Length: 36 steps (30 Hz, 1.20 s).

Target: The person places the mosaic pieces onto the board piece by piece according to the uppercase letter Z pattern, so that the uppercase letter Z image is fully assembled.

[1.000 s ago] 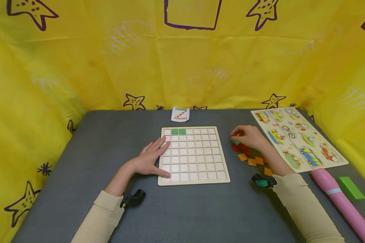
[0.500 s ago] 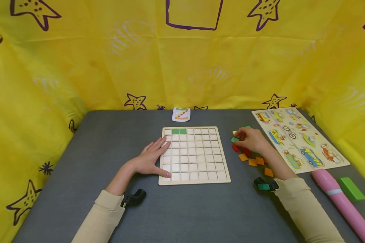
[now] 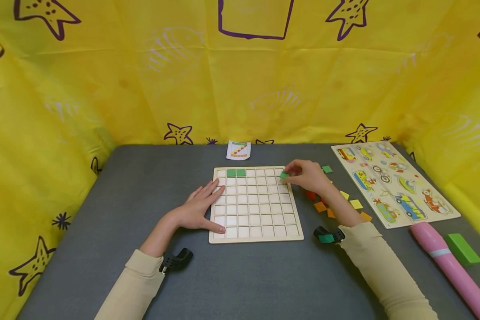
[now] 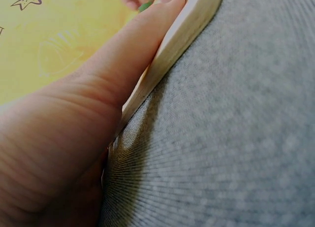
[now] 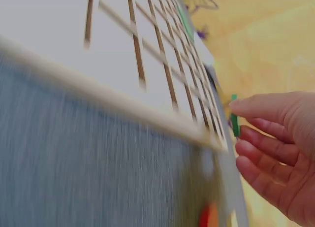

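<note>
A wooden grid board (image 3: 260, 241) lies mid-table, with two green square tiles (image 3: 236, 172) side by side in its top row. My left hand (image 3: 196, 209) rests with spread fingers on the board's left edge; its thumb (image 4: 142, 45) lies along the rim in the left wrist view. My right hand (image 3: 309, 178) pinches a green tile (image 5: 235, 116) between thumb and fingers, over the board's top right corner. Under and beside the right forearm lie loose orange tiles (image 3: 320, 206), yellow tiles (image 3: 356, 204), red pieces (image 3: 311, 195) and another green tile (image 3: 327, 169).
Behind the board lies a small pattern card (image 3: 238, 150). A wooden picture puzzle (image 3: 400, 182) with vehicles is at the right, and nearer are a pink stick-like object (image 3: 448, 262) and a green block (image 3: 462, 249). A yellow patterned cloth (image 3: 240, 89) surrounds the table.
My right hand has picked a green tile from the loose pieces and moved left with it to the board's top right corner. The left hand stays in place.
</note>
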Each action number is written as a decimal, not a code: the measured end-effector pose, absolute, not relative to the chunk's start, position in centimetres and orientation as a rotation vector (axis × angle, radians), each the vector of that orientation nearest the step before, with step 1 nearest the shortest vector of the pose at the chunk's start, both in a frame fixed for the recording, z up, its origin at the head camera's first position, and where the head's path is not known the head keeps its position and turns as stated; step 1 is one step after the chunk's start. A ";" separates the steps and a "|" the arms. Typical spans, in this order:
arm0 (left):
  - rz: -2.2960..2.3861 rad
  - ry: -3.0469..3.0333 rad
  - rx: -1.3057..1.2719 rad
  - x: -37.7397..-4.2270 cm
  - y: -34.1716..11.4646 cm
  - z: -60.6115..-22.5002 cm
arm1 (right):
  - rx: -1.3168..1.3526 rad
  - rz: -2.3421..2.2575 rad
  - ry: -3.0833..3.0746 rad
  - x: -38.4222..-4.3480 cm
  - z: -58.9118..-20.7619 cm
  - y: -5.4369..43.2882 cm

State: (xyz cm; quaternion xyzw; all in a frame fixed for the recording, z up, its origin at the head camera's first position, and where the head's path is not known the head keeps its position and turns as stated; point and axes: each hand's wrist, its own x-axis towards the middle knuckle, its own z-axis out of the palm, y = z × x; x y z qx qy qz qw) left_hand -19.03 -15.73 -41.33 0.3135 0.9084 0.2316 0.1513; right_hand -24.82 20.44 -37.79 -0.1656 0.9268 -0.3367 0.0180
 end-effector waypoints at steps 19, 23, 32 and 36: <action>0.656 2.618 0.890 -19.1 -15.7 -41.5 | -0.837 -0.997 2.774 -28.3 -38.9 12.3; 0.650 2.613 0.871 -19.0 -15.7 -41.4 | -0.849 -1.020 2.759 -28.3 -39.2 12.3; 0.661 2.615 0.883 -18.9 -15.6 -41.4 | -0.722 -1.217 2.684 -27.9 -39.3 13.3; 0.665 2.624 0.900 -18.9 -15.7 -41.5 | -0.662 -1.252 2.727 -27.6 -39.0 15.1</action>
